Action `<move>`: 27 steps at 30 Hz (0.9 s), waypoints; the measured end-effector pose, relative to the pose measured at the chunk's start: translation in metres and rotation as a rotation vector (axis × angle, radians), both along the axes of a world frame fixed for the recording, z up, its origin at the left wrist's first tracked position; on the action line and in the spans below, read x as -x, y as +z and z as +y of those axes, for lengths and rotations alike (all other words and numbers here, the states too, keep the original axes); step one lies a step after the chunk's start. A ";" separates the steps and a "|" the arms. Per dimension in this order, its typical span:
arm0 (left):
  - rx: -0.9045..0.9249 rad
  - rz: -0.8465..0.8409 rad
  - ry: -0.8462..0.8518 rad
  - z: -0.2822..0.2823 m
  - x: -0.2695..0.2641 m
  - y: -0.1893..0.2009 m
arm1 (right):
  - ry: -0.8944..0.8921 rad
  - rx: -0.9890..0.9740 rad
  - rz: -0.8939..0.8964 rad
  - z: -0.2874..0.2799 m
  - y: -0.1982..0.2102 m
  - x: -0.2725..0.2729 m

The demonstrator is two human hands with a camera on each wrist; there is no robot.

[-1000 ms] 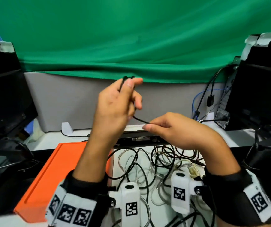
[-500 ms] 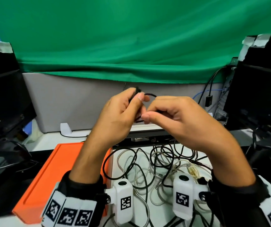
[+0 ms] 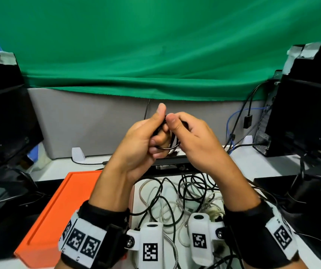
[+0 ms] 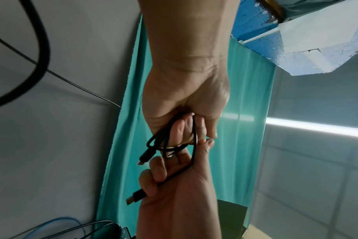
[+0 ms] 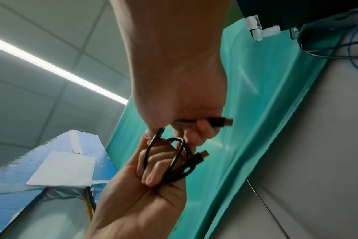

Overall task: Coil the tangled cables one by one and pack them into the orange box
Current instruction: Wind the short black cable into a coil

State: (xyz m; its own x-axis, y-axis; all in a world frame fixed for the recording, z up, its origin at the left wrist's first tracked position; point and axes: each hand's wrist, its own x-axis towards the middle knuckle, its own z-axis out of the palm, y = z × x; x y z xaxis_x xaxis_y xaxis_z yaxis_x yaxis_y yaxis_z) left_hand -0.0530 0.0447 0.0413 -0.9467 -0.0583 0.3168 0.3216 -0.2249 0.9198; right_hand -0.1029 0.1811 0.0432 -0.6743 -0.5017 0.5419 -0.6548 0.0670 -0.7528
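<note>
While the left hand (image 3: 142,140) grips the coiled black cable (image 4: 165,142), the right hand (image 3: 192,140) pinches its loose plug end, with the orange box (image 3: 58,210) lower left, nearer the left hand.

Green backdrop cloth (image 3: 155,55) over grey partition (image 3: 89,123), ceiling strip light (image 5: 57,71).

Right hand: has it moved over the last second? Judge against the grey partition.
Yes. The right hand has risen and shifted left against the grey partition, closing up to the left hand on the black cable.
</note>
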 end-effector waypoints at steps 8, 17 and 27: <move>-0.114 0.011 0.114 0.002 -0.003 0.010 | 0.139 0.267 -0.266 -0.001 0.001 0.002; -0.343 0.031 0.222 0.013 0.005 0.008 | 0.274 0.289 -0.415 -0.002 0.001 0.000; -0.251 0.089 0.292 0.019 0.005 0.005 | 0.226 0.194 -0.413 -0.001 0.002 -0.001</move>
State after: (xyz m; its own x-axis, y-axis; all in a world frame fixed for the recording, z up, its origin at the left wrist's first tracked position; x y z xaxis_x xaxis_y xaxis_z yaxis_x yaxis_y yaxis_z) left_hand -0.0582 0.0634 0.0463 -0.8483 -0.4067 0.3391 0.4816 -0.3262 0.8134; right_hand -0.1022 0.1801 0.0454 -0.7383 -0.5761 0.3509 -0.2823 -0.2086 -0.9364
